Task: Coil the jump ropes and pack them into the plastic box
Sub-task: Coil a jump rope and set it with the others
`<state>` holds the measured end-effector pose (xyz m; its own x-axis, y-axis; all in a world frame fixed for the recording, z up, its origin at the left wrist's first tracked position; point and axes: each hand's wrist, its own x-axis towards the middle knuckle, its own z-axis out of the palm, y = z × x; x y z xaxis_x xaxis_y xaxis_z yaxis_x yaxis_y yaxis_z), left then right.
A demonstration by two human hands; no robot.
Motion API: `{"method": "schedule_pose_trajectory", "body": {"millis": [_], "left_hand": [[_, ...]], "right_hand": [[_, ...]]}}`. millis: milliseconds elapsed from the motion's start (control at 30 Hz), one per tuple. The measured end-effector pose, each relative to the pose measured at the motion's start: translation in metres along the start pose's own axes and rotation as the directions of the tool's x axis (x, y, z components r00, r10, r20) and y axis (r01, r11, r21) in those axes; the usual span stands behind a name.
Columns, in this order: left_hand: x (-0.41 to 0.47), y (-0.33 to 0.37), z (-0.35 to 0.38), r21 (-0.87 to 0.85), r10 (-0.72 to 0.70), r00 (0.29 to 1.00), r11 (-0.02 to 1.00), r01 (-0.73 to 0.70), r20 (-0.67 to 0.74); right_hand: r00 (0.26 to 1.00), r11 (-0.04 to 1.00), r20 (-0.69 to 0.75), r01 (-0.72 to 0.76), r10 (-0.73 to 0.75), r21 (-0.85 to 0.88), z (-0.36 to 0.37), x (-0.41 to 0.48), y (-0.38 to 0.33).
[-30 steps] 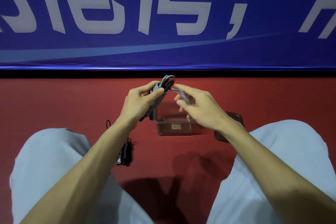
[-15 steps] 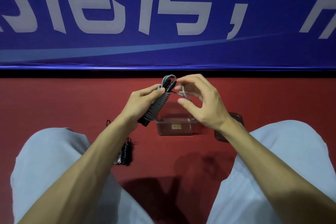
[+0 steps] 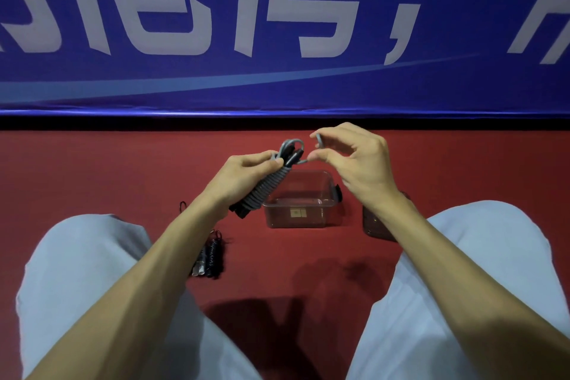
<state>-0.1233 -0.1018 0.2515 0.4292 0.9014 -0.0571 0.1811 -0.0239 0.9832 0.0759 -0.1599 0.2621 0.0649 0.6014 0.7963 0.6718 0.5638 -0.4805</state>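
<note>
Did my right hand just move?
Yes. The right hand, pinching the grey jump rope, rose away from the plastic box toward the blue banner.

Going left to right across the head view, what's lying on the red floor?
Black coiled jump rope → clear plastic box → dark plastic lid, partly hidden behind the right forearm.

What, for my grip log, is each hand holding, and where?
Left hand grips the gray jump rope around its wrapped middle; right hand pinches its loose end.
</note>
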Motion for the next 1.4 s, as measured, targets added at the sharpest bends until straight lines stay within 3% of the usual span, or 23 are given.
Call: {"method": "schedule_pose_trajectory", "body": {"millis": [133, 333, 567, 733, 900, 1033, 1267, 1400], "left_hand": [[-0.002, -0.002, 0.01, 0.112, 0.006, 0.998, 0.994, -0.013, 0.062], [-0.002, -0.003, 0.016, 0.203, 0.046, 0.991, 0.977, -0.071, 0.122], [0.001, -0.007, 0.014, 0.21, 0.053, 0.993, 0.975, -0.075, 0.109], [0.0, -0.005, 0.02, -0.023, 0.003, 0.998, 1.0, -0.001, 0.066], [0.005, -0.011, 0.019, -0.153, -0.075, 0.997, 0.986, 0.07, -0.026], [0.006, -0.012, 0.019, -0.199, -0.02, 0.996, 0.98, 0.003, -0.083], [-0.001, -0.009, 0.024, -0.043, 0.163, 0.985, 0.985, -0.165, -0.051], [0.001, -0.013, 0.026, 0.151, 0.196, 0.972, 0.973, -0.176, -0.133]], "right_hand": [[0.95, 0.873, 0.171, -0.308, 0.261, 0.377, 0.008, 0.001, -0.008], [0.934, 0.825, 0.182, -0.357, 0.307, 0.439, 0.015, 0.002, -0.011], [0.914, 0.847, 0.214, -0.401, 0.344, 0.35, 0.013, 0.001, -0.013], [0.908, 0.864, 0.277, -0.394, 0.314, 0.312, 0.008, 0.002, -0.014], [0.902, 0.875, 0.09, -0.432, 0.423, 0.217, 0.011, 0.002, -0.013], [0.91, 0.91, 0.006, -0.414, 0.414, 0.01, 0.012, 0.0, -0.011], [0.954, 0.938, 0.01, -0.291, 0.298, -0.186, 0.017, -0.006, -0.012], [0.976, 0.935, 0.007, -0.206, 0.217, -0.29, 0.021, -0.01, -0.007]]}}
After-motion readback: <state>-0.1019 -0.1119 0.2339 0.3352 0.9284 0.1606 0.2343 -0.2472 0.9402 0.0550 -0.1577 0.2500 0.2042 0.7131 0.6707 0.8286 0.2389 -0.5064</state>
